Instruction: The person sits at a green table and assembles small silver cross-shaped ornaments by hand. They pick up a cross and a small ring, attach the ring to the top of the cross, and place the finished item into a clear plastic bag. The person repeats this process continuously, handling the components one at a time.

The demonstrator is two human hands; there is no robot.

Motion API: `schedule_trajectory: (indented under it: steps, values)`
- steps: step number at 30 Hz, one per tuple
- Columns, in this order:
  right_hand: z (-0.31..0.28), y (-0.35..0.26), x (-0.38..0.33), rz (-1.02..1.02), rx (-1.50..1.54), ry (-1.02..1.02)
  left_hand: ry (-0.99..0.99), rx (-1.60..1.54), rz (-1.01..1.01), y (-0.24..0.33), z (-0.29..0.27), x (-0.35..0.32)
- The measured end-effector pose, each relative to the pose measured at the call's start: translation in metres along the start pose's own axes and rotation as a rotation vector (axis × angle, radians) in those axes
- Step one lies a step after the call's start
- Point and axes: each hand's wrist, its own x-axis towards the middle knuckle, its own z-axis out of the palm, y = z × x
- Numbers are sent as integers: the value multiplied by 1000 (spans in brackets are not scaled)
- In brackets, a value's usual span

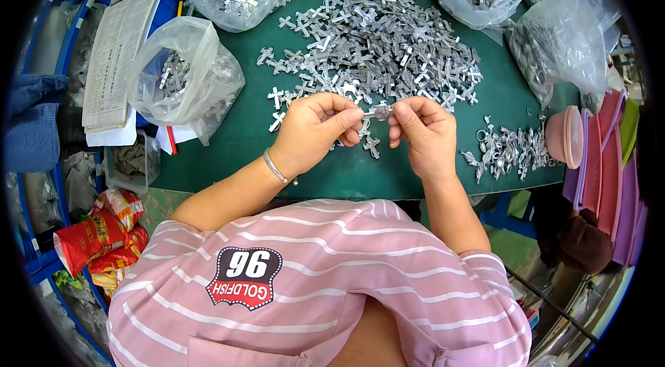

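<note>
Between my two hands, above the near edge of the pile, is a small silver-grey metal cross. My left hand pinches one end of it between thumb and forefinger. At the other end, my right hand grips it with thumb and fingertips. Just beyond lies a large heap of similar metal crosses on the green table. One loose cross rests below the gap between my hands. The fingertips partly cover the held cross, so its finer detail is hidden.
Clear plastic bags of metal pieces stand around the table, among them one at left and one at right. A small pile of metal clasps lies beside a pink tub. Papers and red packets are at left.
</note>
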Motion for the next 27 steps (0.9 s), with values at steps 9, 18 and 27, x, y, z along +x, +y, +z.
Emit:
schedule_trajectory:
  steps: [9, 18, 27]
  values:
    - [0, -2, 1, 224, 123, -5, 12, -248, -217, -1, -4, 3]
    - [4, 6, -6, -30, -19, 10, -24, -255, -155, 2, -5, -2]
    - [0, 6, -8, -169, -213, 49, 687, 602, 512, 96, -80, 62]
